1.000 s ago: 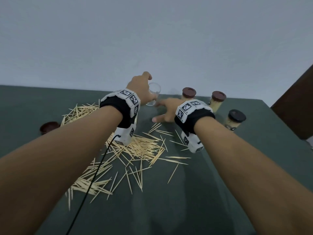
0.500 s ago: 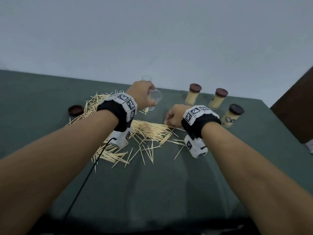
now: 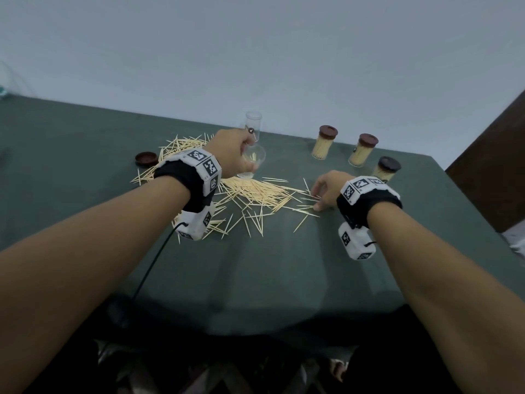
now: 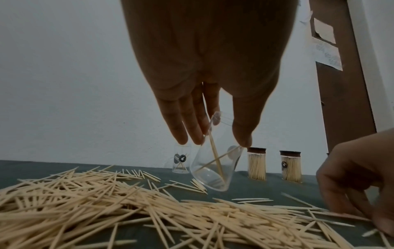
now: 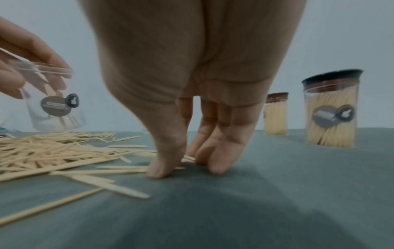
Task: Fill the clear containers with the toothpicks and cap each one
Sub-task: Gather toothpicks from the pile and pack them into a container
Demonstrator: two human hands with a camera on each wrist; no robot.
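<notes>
My left hand (image 3: 246,162) grips a clear container (image 3: 253,160) at its rim and holds it tilted just above the far side of the toothpick pile (image 3: 250,191). In the left wrist view the container (image 4: 215,166) has a few toothpicks inside. My right hand (image 3: 317,198) is fingertips-down on the table at the pile's right edge. In the right wrist view its thumb and fingers (image 5: 217,161) pinch a few toothpicks (image 5: 119,170) against the cloth. A second clear container (image 3: 252,123) stands uncapped behind my left hand.
Three filled, capped containers (image 3: 324,143) (image 3: 363,150) (image 3: 386,169) stand at the back right. A loose brown cap (image 3: 146,158) lies left of the pile. The dark green table (image 3: 255,280) ends close behind the containers, at a pale wall.
My left hand has drawn the clear container back from the far edge and tilted it over the pile. My right hand has pulled back to the pile's right edge and curled its fingers down onto toothpicks.
</notes>
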